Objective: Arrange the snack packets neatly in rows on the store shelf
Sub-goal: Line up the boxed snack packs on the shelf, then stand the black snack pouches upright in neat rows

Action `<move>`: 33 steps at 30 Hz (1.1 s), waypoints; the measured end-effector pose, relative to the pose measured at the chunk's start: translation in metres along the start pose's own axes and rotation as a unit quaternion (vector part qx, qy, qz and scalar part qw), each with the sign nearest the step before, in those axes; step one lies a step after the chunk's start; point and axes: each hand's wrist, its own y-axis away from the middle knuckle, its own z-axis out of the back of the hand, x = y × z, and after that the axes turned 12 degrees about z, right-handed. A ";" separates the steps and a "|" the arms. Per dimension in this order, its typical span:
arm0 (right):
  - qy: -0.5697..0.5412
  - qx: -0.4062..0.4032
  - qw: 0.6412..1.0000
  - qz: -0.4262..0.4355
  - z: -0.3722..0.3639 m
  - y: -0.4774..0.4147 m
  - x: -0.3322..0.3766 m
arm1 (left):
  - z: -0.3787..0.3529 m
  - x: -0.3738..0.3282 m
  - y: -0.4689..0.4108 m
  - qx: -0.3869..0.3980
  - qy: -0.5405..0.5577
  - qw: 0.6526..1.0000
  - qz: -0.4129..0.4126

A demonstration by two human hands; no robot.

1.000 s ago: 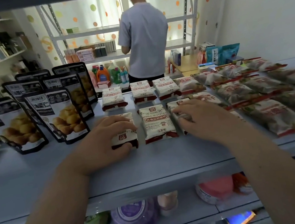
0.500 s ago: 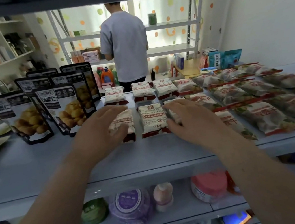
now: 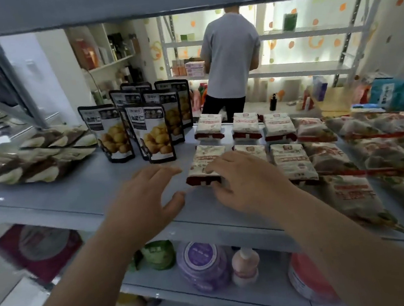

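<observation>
Two bare hands are over the grey shelf; the left hand hovers with fingers spread and slack, holding nothing, just left of the nearest white-and-red snack packet and apart from it; the right hand lies on that packet's right half, fingers over its top and thumb at its red lower edge; whether the fingers actually clamp the packet cannot be told. The packet lies flat, slightly tilted, at the left end of the front row; to its right in that row sit a second packet, partly hidden by the right hand, and a third packet; behind them a back row of three like packets lies flat, with gaps between them. Further right, longer clear-fronted packets with red trim lie in ranks reaching the shelf's front edge. Left of the white packets, black stand-up pouches stand upright in a cluster; flat brown-and-cream packets are heaped at the far left. On the lower shelf stand a purple-lidded jar and a pink bottle, side by side. A person in a grey shirt stands at a far rack, back turned.
</observation>
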 end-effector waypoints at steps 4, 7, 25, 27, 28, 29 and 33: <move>-0.020 -0.001 1.000 0.020 -0.007 -0.022 0.020 | 0.017 0.025 0.018 -0.003 -0.023 0.999 0.034; -0.025 -0.002 0.999 0.030 -0.014 -0.037 0.037 | 0.026 0.048 0.027 -0.008 -0.022 0.999 0.046; 0.032 -0.029 0.997 -0.061 -0.047 -0.164 0.105 | 0.083 0.198 -0.088 -0.032 0.041 0.995 -0.085; 0.049 -0.051 0.994 -0.080 -0.044 -0.173 0.101 | 0.091 0.207 -0.108 -0.048 0.047 0.993 -0.097; 0.057 -0.070 0.992 -0.085 -0.043 -0.177 0.098 | 0.094 0.211 -0.119 -0.058 0.047 0.992 -0.104; 0.066 -0.089 0.989 -0.094 -0.040 -0.181 0.095 | 0.096 0.214 -0.130 -0.066 0.042 0.991 -0.110; 0.100 -0.130 0.976 -0.145 -0.024 -0.192 0.078 | 0.104 0.213 -0.169 -0.030 0.028 0.993 -0.107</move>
